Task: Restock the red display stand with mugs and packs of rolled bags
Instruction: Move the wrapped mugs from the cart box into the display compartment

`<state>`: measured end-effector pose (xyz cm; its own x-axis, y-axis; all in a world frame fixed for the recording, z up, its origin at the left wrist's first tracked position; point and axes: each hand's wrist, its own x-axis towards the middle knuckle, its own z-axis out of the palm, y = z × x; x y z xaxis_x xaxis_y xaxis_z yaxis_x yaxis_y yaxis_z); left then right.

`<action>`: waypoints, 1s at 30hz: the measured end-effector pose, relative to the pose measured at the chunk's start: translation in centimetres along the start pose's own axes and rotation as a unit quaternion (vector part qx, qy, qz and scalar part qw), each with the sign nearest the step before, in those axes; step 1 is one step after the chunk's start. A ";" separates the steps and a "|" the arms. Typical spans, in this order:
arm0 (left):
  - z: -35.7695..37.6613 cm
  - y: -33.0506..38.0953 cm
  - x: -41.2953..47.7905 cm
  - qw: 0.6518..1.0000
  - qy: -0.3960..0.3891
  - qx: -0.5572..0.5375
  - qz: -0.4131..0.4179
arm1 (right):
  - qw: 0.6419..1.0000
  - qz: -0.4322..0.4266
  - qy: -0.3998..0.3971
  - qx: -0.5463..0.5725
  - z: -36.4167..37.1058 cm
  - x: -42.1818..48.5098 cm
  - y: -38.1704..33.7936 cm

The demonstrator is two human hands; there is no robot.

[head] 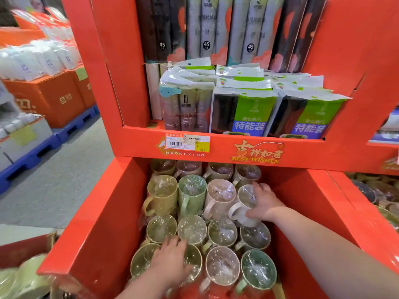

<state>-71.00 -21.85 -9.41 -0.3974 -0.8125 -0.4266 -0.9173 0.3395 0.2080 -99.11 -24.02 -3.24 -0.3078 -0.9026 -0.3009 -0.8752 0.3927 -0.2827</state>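
Note:
The red display stand [121,212] has a lower bin full of plastic-wrapped mugs in yellow, green, pink and white. My right hand [264,201] grips a white mug [241,209] at the right end of the raised middle row, fingers over its rim. My left hand [170,260] lies flat on the wrapped tops of the front mugs [222,264], fingers spread. On the shelf above, packs of rolled bags [246,111] with green and blue labels stand in front. Taller dark and grey roll packs [205,29] stand behind them.
A price label [187,143] is stuck on the shelf's front lip. To the left, a grey floor aisle [54,180] runs past orange boxes [54,98] on blue pallets. A second red bin [377,195] with wrapped goods adjoins on the right. More wrapped mugs [23,279] lie bottom left.

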 end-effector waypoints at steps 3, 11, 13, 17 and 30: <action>0.1 -0.1 0.1 1.000 0.001 -0.014 -0.010 | 0.999 -0.032 -0.011 -0.011 -0.5 1.0 0.1; 0.5 -0.2 0.3 0.999 -0.006 -0.026 -0.019 | 0.998 -0.048 -0.016 -0.046 0.2 1.9 0.4; 0.5 0.0 0.3 1.000 -0.007 -0.024 -0.015 | 0.998 -0.033 -0.015 -0.050 0.7 2.0 0.5; 0.1 0.1 0.2 1.000 -0.009 -0.013 -0.008 | 0.998 -0.014 -0.018 -0.060 1.0 2.3 0.5; -1.8 -1.5 -0.7 0.999 0.014 0.040 0.025 | 0.986 -0.045 0.057 -0.149 1.5 -2.0 -4.0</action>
<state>-69.32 -22.61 -7.83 -0.4432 -0.8063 -0.3916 -0.8957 0.4161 0.1569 -94.42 -23.53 -2.86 -0.2485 -0.9524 -0.1768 -0.9666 0.2557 -0.0186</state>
